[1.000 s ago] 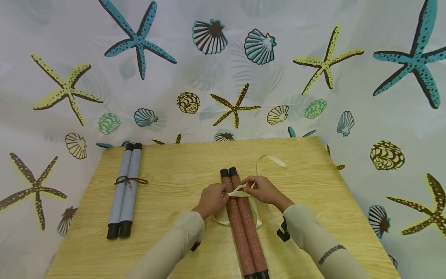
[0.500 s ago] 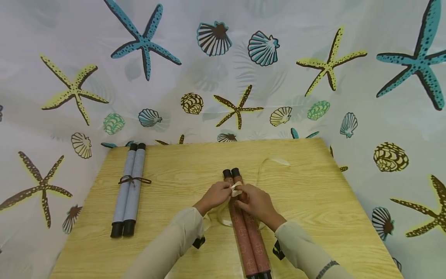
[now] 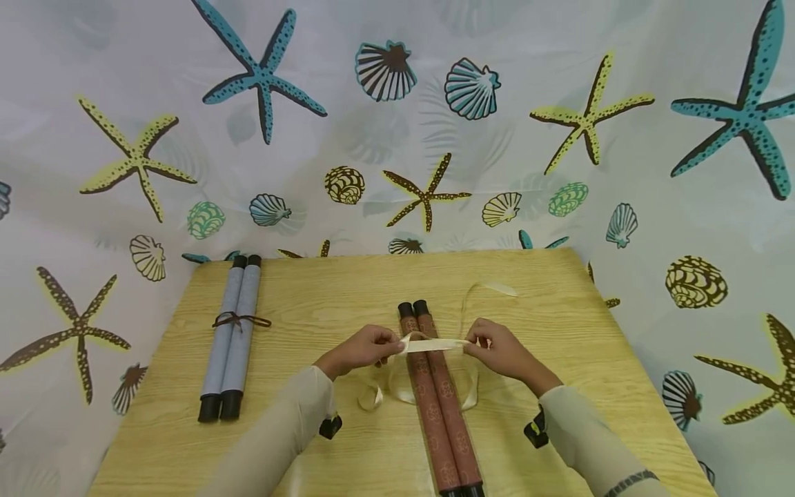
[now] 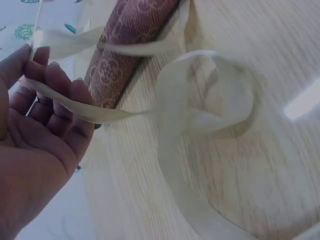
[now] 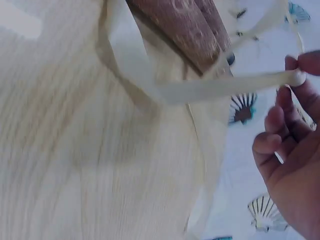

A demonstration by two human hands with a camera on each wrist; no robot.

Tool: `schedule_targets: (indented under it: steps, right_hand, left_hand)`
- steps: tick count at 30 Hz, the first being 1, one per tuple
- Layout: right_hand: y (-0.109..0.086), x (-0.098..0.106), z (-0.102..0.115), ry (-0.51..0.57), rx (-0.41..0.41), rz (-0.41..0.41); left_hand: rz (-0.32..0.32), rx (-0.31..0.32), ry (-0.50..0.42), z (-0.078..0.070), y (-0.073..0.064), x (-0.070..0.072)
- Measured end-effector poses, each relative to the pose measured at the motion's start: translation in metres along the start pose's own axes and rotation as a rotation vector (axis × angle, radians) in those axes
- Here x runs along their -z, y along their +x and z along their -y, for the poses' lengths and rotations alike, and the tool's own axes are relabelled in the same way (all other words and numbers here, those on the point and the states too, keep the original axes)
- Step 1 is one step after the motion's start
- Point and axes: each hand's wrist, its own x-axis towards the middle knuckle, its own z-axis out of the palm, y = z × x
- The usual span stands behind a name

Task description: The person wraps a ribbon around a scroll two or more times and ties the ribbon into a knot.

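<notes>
Two reddish-brown patterned scroll rolls (image 3: 437, 407) with black end caps lie side by side on the table. A cream ribbon (image 3: 437, 344) stretches across their upper part between the two hands. On its left side, my left hand (image 3: 366, 347) pinches the ribbon between thumb and fingers. The right hand (image 3: 502, 351) pinches it to the right of the rolls. In the left wrist view, a loose length of ribbon (image 4: 172, 115) curls on the wood below the left hand. The right wrist view shows ribbon (image 5: 220, 90) running from the right fingertips toward the patterned roll (image 5: 180, 30).
Two pale blue-grey scroll rolls (image 3: 232, 338) with black caps, tied by a brown cord (image 3: 239, 320), lie at the table's left. A ribbon tail (image 3: 497, 288) reaches toward the back right. A shell-and-starfish cloth (image 3: 428, 131) hangs behind the wooden table (image 3: 323, 290).
The hands came together over the rolls half a second ago, working the ribbon there. Now they have moved apart to left and right, with the ribbon drawn out between them.
</notes>
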Motion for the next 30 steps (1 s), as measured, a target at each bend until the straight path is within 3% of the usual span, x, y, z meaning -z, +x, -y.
schedule_targets:
  steps: [8, 14, 17, 20, 25, 28, 30]
  right_hand:
    - [-0.028, 0.052, -0.022, 0.114, -0.016, 0.054]
    - [-0.032, 0.057, -0.032, 0.158, -0.014, 0.099]
    - [-0.027, 0.045, -0.029, 0.084, -0.063, 0.071]
    - [-0.020, 0.024, -0.018, -0.105, -0.100, 0.001]
    - [-0.017, -0.022, 0.013, -0.384, -0.046, -0.125]
    - [-0.021, -0.047, 0.028, -0.450, -0.038, -0.094]
    - [-0.024, -0.061, 0.033, -0.443, -0.082, -0.048]
  left_hand:
    - [0.006, 0.027, -0.004, 0.016, -0.012, 0.013]
    - [0.012, 0.023, -0.041, 0.011, -0.012, 0.010]
    - [0.025, 0.031, -0.103, 0.004, -0.010, 0.003]
    - [0.042, 0.044, -0.174, -0.002, -0.008, -0.004]
    - [0.050, 0.065, -0.225, -0.010, -0.003, -0.011]
    - [0.035, 0.081, -0.218, -0.013, -0.001, -0.011]
    - [0.019, 0.093, -0.204, -0.012, 0.000, -0.011]
